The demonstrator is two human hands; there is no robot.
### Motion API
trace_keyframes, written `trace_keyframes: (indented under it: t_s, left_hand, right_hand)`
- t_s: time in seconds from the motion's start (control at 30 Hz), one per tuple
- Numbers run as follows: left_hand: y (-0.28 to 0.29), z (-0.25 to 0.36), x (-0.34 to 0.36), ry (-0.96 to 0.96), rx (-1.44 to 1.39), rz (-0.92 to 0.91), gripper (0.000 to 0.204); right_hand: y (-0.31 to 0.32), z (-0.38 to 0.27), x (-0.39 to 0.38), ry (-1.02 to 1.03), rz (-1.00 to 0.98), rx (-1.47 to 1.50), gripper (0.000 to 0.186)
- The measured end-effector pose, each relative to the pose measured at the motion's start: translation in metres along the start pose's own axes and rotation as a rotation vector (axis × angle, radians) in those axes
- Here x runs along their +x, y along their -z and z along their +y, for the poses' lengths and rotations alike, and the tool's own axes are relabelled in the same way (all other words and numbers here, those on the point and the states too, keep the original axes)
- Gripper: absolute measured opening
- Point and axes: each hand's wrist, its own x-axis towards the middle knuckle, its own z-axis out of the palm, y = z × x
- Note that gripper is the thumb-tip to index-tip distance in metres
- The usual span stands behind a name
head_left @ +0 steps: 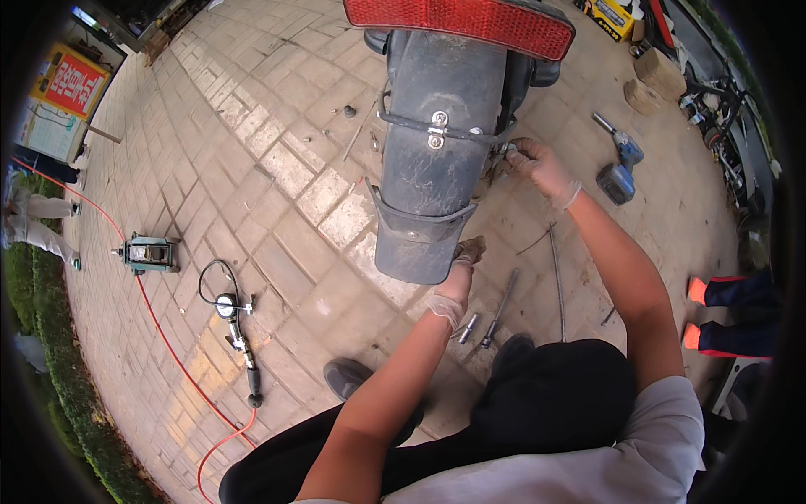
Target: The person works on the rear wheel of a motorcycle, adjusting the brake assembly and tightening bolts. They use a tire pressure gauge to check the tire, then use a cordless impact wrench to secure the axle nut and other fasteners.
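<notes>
A dusty black rear mudguard (441, 118) with a red reflector (470, 23) above it hangs in front of me, part of a two-wheeler whose wheel is mostly hidden. My left hand (457, 277), in a thin clear glove, is curled at the mudguard's lower right edge; its dirty fingertips are partly hidden, and what they grip cannot be made out. To the right of the mudguard my gloved right hand (541, 170) is closed, thumb and fingers pinching a small metal part (505, 148) by the wheel's side.
A blue cordless impact wrench (620, 168) lies to the right. Near my feet are a socket (468, 328), a ratchet handle (501, 309) and a long rod (557, 281). Leftward lie a tyre inflator gauge (227, 305), a red hose (164, 323) and a green floor jack (149, 253). Other people's legs show at both sides.
</notes>
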Motion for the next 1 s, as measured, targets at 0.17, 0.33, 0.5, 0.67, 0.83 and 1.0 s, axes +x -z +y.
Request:
trace_keyframes:
  t_s: [0.17,0.33,0.5,0.67,0.83,1.0]
  left_hand:
    - [-0.057,0.040,0.087,-0.575,0.132,0.088,0.040]
    - [-0.056,0.039,0.147,-0.663,0.367,0.008,0.036]
    - [-0.043,0.027,0.178,-0.624,-0.285,-0.201,0.024]
    - [-0.032,0.010,0.194,-0.608,0.025,-0.011,0.025]
    - [-0.023,0.022,0.173,-0.749,0.369,0.034,0.019]
    - [-0.053,0.058,0.126,-0.272,-0.681,-0.279,0.036]
  right_hand:
    - [0.014,-0.012,0.010,-0.045,-0.108,-0.049,0.033]
    - [0.014,-0.018,0.022,-0.271,0.009,-0.141,0.038]
    - [0.004,-0.011,0.027,-0.338,-0.012,-0.004,0.043]
    - [-0.003,-0.002,0.017,-0.072,0.108,-0.104,0.048]
    - [-0.007,-0.004,0.009,-0.032,0.130,-0.170,0.048]
    - [-0.014,-0.011,0.009,0.011,0.169,-0.088,0.048]
